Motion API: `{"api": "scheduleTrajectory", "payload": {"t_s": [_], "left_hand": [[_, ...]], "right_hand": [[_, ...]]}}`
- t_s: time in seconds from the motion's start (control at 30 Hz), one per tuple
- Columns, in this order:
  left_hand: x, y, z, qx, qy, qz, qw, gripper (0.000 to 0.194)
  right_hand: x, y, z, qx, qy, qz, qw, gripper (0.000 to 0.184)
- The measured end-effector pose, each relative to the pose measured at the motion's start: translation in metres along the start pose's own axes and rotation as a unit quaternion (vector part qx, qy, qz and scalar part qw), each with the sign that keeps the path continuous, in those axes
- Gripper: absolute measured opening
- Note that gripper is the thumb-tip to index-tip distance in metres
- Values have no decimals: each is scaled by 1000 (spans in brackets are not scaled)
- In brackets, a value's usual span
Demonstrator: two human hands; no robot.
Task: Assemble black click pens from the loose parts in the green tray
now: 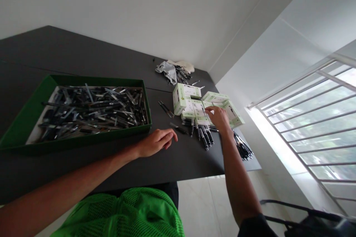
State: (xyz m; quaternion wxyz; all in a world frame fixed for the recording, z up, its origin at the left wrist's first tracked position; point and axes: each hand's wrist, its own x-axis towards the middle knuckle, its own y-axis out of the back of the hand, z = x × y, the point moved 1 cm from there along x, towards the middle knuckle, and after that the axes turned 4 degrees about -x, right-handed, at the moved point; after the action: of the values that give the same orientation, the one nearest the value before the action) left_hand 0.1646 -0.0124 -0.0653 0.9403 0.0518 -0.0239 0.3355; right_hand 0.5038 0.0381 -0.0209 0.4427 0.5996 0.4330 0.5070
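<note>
My left hand point(155, 141) rests on the dark table point(83, 59), fingers loosely curled and holding nothing, just right of the green tray point(22, 122) full of dark pens. My right hand point(219, 117) reaches over a cluster of small white-and-green boxes point(191, 100), fingertips pressed on one flat box point(204, 113). Loose black pens point(204, 135) lie in front of the boxes, between both hands. Whether the right fingers grip the box or only touch it is not clear.
Another bunch of pens point(243, 150) lies near the table's right edge. A grey cloth or gloves with a few pens point(174, 71) sits at the far corner by the white wall. A barred window point(319, 126) is on the right. Green mesh clothing point(125, 211) fills the bottom.
</note>
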Motion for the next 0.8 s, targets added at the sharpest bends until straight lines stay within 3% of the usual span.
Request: {"api": "scheduleTrajectory", "payload": {"t_s": [0.23, 0.4, 0.6, 0.8], "left_hand": [[-3, 0, 3, 32, -35, -48, 998, 60], [-2, -4, 2, 55, -64, -80, 993, 55], [-3, -5, 1, 113, -82, -43, 989, 20], [1, -16, 16, 236, -72, 5, 969, 20]], "right_hand": [[-10, 11, 9, -19, 75, -21, 997, 14], [-10, 10, 6, -9, 103, -25, 994, 13], [-25, 26, -6, 59, 128, -3, 990, 9], [-59, 40, -22, 140, 108, 42, 983, 6]]}}
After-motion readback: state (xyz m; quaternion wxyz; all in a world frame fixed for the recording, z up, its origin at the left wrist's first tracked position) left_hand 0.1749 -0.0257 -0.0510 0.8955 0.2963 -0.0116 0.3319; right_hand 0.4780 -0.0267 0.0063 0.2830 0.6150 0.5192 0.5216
